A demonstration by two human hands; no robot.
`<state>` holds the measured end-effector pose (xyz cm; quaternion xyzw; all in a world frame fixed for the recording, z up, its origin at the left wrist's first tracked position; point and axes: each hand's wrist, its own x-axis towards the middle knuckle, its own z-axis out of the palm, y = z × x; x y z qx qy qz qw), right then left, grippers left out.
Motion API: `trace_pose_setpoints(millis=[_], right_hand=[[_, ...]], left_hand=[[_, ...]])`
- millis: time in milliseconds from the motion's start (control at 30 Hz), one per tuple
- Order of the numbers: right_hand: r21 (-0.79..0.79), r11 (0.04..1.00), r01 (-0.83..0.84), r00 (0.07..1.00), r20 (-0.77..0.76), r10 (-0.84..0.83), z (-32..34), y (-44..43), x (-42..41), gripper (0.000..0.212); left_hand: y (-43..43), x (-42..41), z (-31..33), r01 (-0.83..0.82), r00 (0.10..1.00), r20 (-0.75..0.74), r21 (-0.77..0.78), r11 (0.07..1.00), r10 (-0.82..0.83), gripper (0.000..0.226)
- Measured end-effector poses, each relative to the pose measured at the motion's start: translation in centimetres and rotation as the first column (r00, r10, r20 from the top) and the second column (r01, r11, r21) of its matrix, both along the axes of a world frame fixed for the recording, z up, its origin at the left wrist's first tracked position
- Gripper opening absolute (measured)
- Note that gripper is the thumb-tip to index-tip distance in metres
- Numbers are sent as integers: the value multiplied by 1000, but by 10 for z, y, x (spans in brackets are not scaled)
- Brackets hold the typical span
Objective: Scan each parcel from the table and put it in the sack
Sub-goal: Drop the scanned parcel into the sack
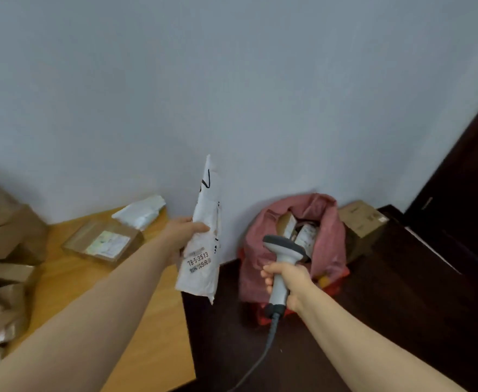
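My left hand [179, 236] grips a white plastic mailer parcel [203, 250] upright, past the table's right edge, its printed label facing me. A grey corded barcode scanner [281, 264] is held by its handle in my right hand [285, 281], head pointing away toward the sack. The pink-red sack [328, 250] stands open on the dark floor against the wall, with several parcels inside. On the wooden table [153, 321] lie a flat brown box with a label [105, 241] and a white mailer [140, 212].
Brown cardboard boxes [3, 250] are stacked along the table's left side. A small cardboard box [363, 222] sits on the floor right of the sack. A dark door [463, 193] stands at the far right. The scanner's cable [260, 360] trails down toward me.
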<state>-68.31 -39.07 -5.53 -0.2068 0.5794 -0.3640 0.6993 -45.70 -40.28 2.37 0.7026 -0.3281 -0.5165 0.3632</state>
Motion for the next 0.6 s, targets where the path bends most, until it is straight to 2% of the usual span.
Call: trace_pose_setpoints(millis=[200, 333, 467, 600], right_hand=[[69, 988, 140, 990, -42, -137, -18, -35, -92, 8], [117, 968, 224, 974, -14, -224, -34, -57, -133, 12], [162, 947, 277, 961, -26, -276, -51, -89, -159, 6], [212, 923, 320, 947, -50, -317, -74, -141, -176, 6]], left_hand=[[-78, -106, -38, 149, 983, 109, -7, 989, -148, 13], [-135, -157, -71, 275, 936, 230, -6, 961, -266, 27], [-196, -193, -113, 330, 876, 375, -6, 944, -304, 24], [-262, -218, -165, 356, 838, 421, 63, 932, -349, 22]])
